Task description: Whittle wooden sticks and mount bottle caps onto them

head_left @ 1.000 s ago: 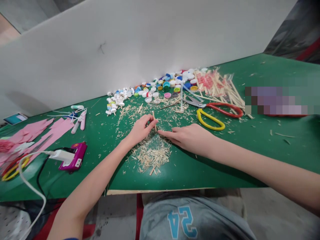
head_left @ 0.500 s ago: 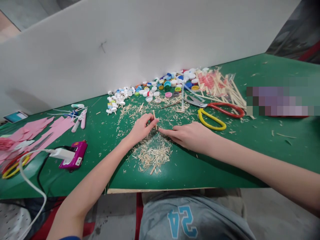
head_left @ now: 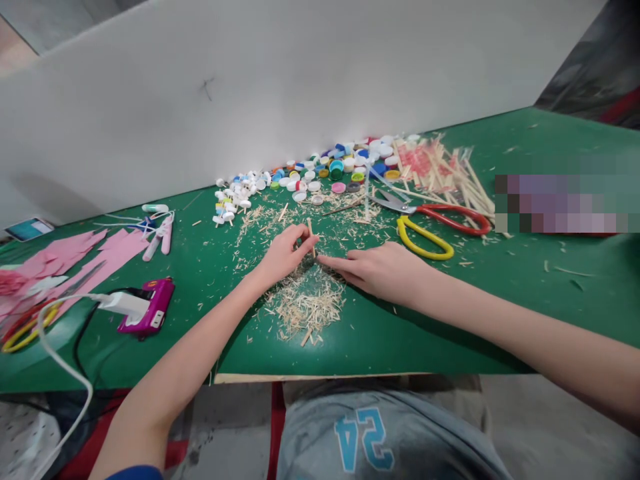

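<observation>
My left hand (head_left: 287, 253) is closed in a pinch around a short wooden stick (head_left: 311, 235), which stands nearly upright, its top showing above the fingers. From the right, my right hand (head_left: 383, 267) reaches in low over the table, its index finger stretched to the stick's lower end and its other fingers curled under. Whether its fingertips grip anything is hidden. Wood slivers (head_left: 307, 310) lie in a heap just in front of the hands, with more scattered around them.
Bottle caps (head_left: 337, 167) line the white panel, with white caps on sticks (head_left: 233, 200) at their left. Scissors (head_left: 435, 223) and loose wooden sticks (head_left: 465, 180) lie to the right. On the left are pink sheets (head_left: 115, 263), a purple power strip (head_left: 157, 310) and a white cable (head_left: 65, 363).
Both hands keep almost the same place and pose around the stick. The view has shifted very slightly.
</observation>
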Available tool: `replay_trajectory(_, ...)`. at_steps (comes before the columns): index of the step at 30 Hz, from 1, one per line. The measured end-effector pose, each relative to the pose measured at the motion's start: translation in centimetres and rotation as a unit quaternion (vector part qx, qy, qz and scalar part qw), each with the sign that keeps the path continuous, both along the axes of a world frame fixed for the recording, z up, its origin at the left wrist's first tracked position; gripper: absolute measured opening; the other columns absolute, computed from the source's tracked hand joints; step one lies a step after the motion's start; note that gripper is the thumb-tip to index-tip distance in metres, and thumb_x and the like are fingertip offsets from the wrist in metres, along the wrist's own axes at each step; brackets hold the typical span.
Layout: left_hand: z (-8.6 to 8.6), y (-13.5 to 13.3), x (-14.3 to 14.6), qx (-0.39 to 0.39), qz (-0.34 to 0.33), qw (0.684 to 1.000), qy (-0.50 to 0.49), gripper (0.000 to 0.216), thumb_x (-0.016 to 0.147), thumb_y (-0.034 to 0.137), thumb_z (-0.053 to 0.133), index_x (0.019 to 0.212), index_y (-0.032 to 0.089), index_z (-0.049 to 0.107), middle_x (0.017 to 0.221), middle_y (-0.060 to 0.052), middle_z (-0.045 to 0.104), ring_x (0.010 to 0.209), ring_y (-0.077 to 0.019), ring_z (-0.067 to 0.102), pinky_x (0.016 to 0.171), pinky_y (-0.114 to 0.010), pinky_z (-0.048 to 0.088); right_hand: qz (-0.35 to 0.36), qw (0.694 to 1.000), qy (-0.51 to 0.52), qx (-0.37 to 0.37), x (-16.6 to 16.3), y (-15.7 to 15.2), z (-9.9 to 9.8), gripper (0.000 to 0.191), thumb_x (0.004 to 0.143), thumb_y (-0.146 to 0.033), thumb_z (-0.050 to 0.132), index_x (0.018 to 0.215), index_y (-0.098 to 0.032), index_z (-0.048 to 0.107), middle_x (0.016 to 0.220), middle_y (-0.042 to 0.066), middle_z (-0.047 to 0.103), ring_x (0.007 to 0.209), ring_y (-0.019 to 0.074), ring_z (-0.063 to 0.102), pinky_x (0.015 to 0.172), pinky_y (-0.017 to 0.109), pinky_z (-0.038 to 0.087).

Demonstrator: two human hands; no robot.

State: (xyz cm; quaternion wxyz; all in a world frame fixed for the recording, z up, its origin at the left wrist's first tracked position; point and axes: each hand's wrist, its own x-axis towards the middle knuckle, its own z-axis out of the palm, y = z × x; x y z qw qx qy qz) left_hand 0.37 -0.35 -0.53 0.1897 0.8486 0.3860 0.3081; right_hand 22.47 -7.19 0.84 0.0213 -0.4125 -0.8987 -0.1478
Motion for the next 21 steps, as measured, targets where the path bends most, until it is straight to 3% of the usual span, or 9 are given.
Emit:
replay_trajectory(5,-0.16,0.10,-0.08,0.003,-0.003,1.000,-0.007,0.035,0.094,0.047,0.046,0.074,0.020,0.050,0.074,0.001,0.057,0.072,-0.0113,0.051,0.070,-0.026,0.041,-0.012,0.999,-0.044,0.022,-0.30,-0.14,0.41,0.055,0.095,-0.018,0.043,0.147,-0.033,0.038,0.079,0.002,0.059,0.055,0.0044,0.040,0.054,0.025,0.006)
replay_trajectory(11,-0.24,0.19,-0.07,0.004,-0.005,1.000,-0.009,0.036,0.094,0.047,0.046,0.073,0.019,0.050,0.075,0.001,0.057,0.073,-0.0110,0.052,0.071,-0.026,0.041,0.007,0.999,-0.039,0.012,-0.40,-0.15,-0.02,0.045,0.100,-0.033,0.039,0.145,-0.035,0.040,0.074,-0.001,0.056,0.050,0.0040,0.035,0.052,0.025,0.006)
replay_trajectory(18,-0.33,0.25,-0.14,0.008,-0.005,1.000,-0.007,0.036,0.094,0.048,0.046,0.073,0.019,0.051,0.075,0.001,0.058,0.073,-0.0111,0.052,0.072,-0.027,0.042,0.004,0.997,-0.060,0.052,-0.28,-0.23,0.19,0.056,0.094,-0.015,0.044,0.146,-0.035,0.039,0.083,0.001,0.058,0.060,0.0059,0.046,0.053,0.027,0.008)
replay_trajectory(21,-0.29,0.22,-0.12,0.007,-0.004,1.000,-0.007,0.036,0.094,0.048,0.046,0.074,0.020,0.051,0.075,0.001,0.058,0.073,-0.0111,0.052,0.072,-0.027,0.043,0.004,0.998,-0.049,0.033,-0.37,-0.10,0.31,0.056,0.094,-0.017,0.045,0.148,-0.034,0.038,0.081,0.001,0.058,0.059,0.0054,0.044,0.053,0.026,0.009)
